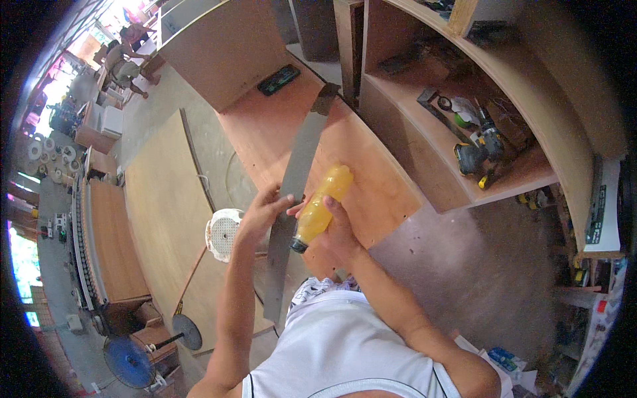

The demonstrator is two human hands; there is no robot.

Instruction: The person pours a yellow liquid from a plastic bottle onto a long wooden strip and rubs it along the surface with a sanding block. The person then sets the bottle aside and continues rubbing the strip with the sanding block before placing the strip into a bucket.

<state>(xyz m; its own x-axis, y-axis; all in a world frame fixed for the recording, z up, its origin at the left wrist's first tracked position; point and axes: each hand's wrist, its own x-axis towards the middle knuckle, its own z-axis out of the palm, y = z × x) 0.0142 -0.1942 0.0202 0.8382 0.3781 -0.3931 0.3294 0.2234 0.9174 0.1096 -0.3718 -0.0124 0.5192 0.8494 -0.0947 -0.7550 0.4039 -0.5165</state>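
My right hand [340, 229] is wrapped round a clear plastic bottle [328, 204] of yellow liquid. The bottle is tilted, its dark cap pointing down toward my body. My left hand [264, 209] grips a long, flat grey strip [300, 156] near its middle, thumb on top and the other fingers partly hidden behind. From the plywood panel [375, 189] in front of me, the strip stretches back past my left forearm. At its far end is a dark, ragged piece [326, 98]. The fingertips of my right hand come close to the strip's edge.
A cabinet shelf [458, 189] at right holds a yellow-and-black power tool [479, 151] and loose items. A dark green tray-like object [279, 79] lies on the panel's far part. Left are a white round stool [225, 235], a plywood sheet [166, 179] and a blue fan [129, 361]. People [123, 66] work far left.
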